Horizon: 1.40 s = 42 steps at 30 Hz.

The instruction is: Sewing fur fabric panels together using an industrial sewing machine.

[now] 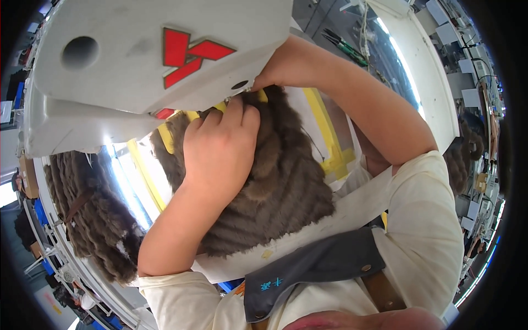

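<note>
Brown ribbed faux-fur fabric piece (275, 187), soft, light, floppy: my left hand (220, 151) presses it flat, fingers curled; right hand (286, 66) pinches its top edge under the white machine housing (137, 71).

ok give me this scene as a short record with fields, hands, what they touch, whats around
left hand: left hand lies flat on the brown ribbed fur fabric piece, fingers bent at its top edge
right hand: right hand at the fabric's top edge, beside the white sewing machine head; fingertips hidden
surface: white work table with yellow tape strips
nearby: second brown fur piece at the left
clothing: cream sleeves, grey apron
</note>
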### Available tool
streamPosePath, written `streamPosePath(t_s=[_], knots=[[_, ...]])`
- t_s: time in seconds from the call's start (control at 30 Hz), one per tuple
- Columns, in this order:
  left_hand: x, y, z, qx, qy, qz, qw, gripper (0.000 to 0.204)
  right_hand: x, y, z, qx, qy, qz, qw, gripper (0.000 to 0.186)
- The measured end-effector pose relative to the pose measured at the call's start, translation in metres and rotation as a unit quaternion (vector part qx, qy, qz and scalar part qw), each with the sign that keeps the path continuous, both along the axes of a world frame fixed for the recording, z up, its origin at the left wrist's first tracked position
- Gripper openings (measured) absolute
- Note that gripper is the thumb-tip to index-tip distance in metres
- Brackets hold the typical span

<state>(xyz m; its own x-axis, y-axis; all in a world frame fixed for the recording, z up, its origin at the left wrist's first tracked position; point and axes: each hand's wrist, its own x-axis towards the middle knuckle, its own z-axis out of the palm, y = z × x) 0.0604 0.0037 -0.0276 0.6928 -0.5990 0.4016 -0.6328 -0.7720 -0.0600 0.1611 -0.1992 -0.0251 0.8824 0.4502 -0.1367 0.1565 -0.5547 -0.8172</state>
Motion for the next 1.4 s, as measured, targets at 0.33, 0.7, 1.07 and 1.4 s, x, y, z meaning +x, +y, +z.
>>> streamPosePath(t_s=[0.33, 0.7, 1.07, 1.4], knots=[[0.007, -0.002, -0.003, -0.014, -0.006, 0.007, 1.000, 0.010, -0.001, 0.003, -0.021, -0.064, -0.161, -0.024, 0.985, 0.030], [0.002, 0.000, 0.003, -0.009, 0.032, 0.035, 0.999, 0.010, -0.057, -0.016, 0.017, -0.021, -0.226, 0.146, 0.963, 0.030], [0.001, -0.003, 0.004, -0.026, 0.059, 0.042, 0.997, 0.012, -0.058, -0.011, 0.008, -0.129, -0.331, 0.172, 0.919, 0.021], [0.002, -0.001, 0.006, -0.001, 0.035, 0.039, 0.999, 0.016, -0.055, -0.004, 0.014, -0.209, -0.315, 0.180, 0.908, 0.021]])
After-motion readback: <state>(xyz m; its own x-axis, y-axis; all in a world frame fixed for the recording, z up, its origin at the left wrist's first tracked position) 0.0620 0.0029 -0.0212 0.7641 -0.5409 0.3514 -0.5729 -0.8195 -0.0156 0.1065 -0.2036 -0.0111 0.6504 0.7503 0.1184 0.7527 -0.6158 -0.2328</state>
